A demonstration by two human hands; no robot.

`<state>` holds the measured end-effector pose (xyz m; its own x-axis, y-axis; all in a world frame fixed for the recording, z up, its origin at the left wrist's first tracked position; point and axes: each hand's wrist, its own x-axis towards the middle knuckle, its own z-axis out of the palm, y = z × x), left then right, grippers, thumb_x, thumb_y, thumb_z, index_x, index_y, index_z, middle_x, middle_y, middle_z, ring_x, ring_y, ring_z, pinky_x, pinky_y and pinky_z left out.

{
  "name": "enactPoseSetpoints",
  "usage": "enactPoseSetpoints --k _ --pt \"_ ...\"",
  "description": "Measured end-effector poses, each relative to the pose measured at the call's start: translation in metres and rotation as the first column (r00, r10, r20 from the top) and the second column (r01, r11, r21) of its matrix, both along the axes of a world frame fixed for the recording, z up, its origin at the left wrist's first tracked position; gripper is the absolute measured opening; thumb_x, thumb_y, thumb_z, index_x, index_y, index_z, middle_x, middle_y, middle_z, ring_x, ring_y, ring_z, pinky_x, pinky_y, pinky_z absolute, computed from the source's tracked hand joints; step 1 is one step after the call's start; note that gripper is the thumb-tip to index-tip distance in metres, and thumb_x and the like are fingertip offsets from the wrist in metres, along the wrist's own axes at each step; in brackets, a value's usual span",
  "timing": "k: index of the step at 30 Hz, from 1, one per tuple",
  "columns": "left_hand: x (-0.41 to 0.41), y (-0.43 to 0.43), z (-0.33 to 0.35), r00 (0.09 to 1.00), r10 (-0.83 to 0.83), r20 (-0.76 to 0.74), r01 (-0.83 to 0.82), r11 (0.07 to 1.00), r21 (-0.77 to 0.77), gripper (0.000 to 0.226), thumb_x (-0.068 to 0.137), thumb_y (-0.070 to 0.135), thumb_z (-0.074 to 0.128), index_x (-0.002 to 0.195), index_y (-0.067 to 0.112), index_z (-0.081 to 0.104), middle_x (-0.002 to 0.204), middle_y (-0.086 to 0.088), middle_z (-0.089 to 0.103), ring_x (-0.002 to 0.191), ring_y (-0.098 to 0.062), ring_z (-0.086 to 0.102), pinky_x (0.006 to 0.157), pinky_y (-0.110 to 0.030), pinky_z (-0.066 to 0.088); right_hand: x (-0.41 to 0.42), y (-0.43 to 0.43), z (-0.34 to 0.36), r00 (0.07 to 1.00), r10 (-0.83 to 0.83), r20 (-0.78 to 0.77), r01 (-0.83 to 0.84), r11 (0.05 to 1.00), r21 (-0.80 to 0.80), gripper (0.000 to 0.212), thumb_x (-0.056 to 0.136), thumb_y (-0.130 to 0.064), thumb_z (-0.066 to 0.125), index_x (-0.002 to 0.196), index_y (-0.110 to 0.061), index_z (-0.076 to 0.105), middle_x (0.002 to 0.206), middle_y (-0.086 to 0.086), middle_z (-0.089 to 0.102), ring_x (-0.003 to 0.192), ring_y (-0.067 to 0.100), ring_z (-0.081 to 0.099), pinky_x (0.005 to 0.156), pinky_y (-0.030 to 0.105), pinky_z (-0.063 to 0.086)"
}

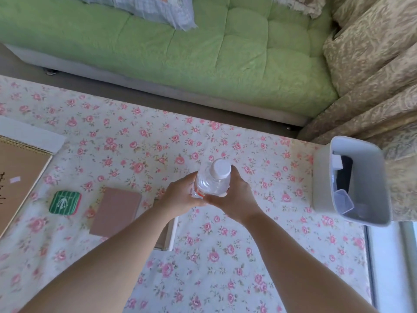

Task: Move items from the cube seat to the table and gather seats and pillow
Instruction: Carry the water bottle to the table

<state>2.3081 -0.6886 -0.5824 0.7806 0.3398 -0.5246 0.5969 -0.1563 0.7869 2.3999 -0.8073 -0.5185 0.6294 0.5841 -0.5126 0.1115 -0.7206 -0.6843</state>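
A clear plastic bottle with a white cap (213, 184) stands cap-up over the floral-clothed table (225, 279), with the left hand (180, 196) curled round it from 9 o'clock and the right hand (234, 197) from 3. At its 9 o'clock lie a flat pink case (116, 212), a green striped pouch (65, 203) and a brown spiral pad (18, 181). A grey plastic bin (322, 177) stands at 3, and a green quilted sofa (203, 53) with a pale checked pillow (158, 10) lies at 12.

We find no legible text. The brown spiral pad (20, 177) at the left edge of the tabletop (203, 279) bears black brush-like strokes, cut off and unreadable. The green striped pouch (65, 203) carries a white emblem without lettering. The bottle (212, 184) shows a red label edge, unreadable.
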Motion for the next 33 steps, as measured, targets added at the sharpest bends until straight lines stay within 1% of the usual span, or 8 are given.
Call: enactPoseSetpoints --k 1,3,9,13,15,18,22,33 --pt "-0.002 0.0 -0.002 1.0 0.003 0.0 -0.003 1.0 -0.009 0.073 0.069 0.02 0.082 0.134 0.027 0.049 0.119 0.017 0.056 0.12 -0.011 0.054 0.102 -0.03 0.045 -0.002 0.0 -0.001 1.0 0.013 0.015 -0.013 1.0 -0.001 0.078 0.072 -0.025 0.079 0.136 -0.019 0.035 0.125 0.0 0.056 0.095 0.008 0.046 0.067 0.011 0.043" --pt "-0.003 0.0 -0.004 1.0 0.011 0.005 -0.011 1.0 -0.019 0.074 0.069 0.017 0.082 0.134 0.026 0.048 0.118 0.017 0.055 0.121 -0.012 0.054 0.103 -0.034 0.045 -0.003 0.001 -0.003 0.999 0.026 0.035 -0.026 1.0 0.003 0.076 0.073 -0.025 0.079 0.135 -0.018 0.036 0.125 0.001 0.057 0.095 0.008 0.047 0.065 0.009 0.037" --pt "-0.009 -0.001 -0.011 0.999 0.017 -0.036 -0.015 0.999 0.036 0.073 0.068 0.025 0.083 0.133 0.025 0.049 0.127 0.005 0.061 0.117 -0.017 0.057 0.094 -0.026 0.044 -0.015 0.004 -0.005 0.997 0.049 0.052 -0.05 0.999 0.01 0.079 0.07 -0.028 0.081 0.134 -0.018 0.036 0.128 0.003 0.057 0.117 0.021 0.054 0.09 0.027 0.046" --pt "-0.01 0.001 -0.012 0.999 -0.024 -0.032 0.026 0.998 0.056 0.076 0.067 0.028 0.083 0.135 0.025 0.048 0.126 0.007 0.06 0.116 -0.01 0.053 0.094 -0.022 0.038 -0.021 0.003 -0.007 0.996 0.043 0.075 -0.042 0.999 -0.024 0.08 0.072 -0.029 0.079 0.136 -0.018 0.032 0.127 0.003 0.057 0.117 0.021 0.053 0.088 0.024 0.043" --pt "-0.012 0.001 -0.013 0.998 -0.042 -0.052 0.047 0.994 0.099 0.073 0.07 0.024 0.081 0.134 0.024 0.048 0.122 0.008 0.06 0.114 -0.01 0.052 0.094 -0.024 0.038 -0.023 0.001 -0.009 0.994 0.071 0.083 -0.065 0.995 -0.069 0.082 0.074 -0.03 0.076 0.139 -0.021 0.028 0.13 0.003 0.055 0.12 0.022 0.051 0.093 0.029 0.044" --pt "-0.021 0.0 -0.012 0.998 0.004 -0.06 0.0 0.998 0.069 0.079 0.073 0.015 0.078 0.142 0.022 0.04 0.141 0.003 0.052 0.13 -0.019 0.049 0.104 -0.031 0.042 -0.026 -0.008 -0.01 0.988 0.104 0.118 -0.086 0.985 -0.151 0.083 0.08 -0.028 0.071 0.145 -0.025 0.02 0.141 0.001 0.047 0.129 0.024 0.045 0.102 0.036 0.041" --pt "-0.045 0.004 0.012 0.994 0.073 -0.08 -0.074 0.997 -0.011 0.084 0.078 0.006 0.073 0.148 0.02 0.029 0.15 -0.002 0.04 0.137 -0.02 0.041 0.111 -0.032 0.036 -0.039 -0.018 0.001 0.992 0.049 0.118 -0.026 0.982 -0.185 0.078 0.085 -0.03 0.066 0.147 -0.025 0.019 0.149 0.0 0.04 0.134 0.024 0.041 0.107 0.038 0.037" --pt "-0.102 0.001 0.13 0.995 0.069 0.068 -0.074 0.995 0.072 0.057 0.084 0.01 0.068 0.137 0.013 0.047 0.136 -0.009 0.055 0.118 -0.02 0.056 0.096 -0.026 0.042 -0.109 -0.035 0.096 0.961 -0.206 0.187 0.218 0.975 -0.05 0.063 0.089 -0.025 0.062 0.144 -0.013 0.032 0.147 0.007 0.042 0.131 0.023 0.045 0.104 0.033 0.039"
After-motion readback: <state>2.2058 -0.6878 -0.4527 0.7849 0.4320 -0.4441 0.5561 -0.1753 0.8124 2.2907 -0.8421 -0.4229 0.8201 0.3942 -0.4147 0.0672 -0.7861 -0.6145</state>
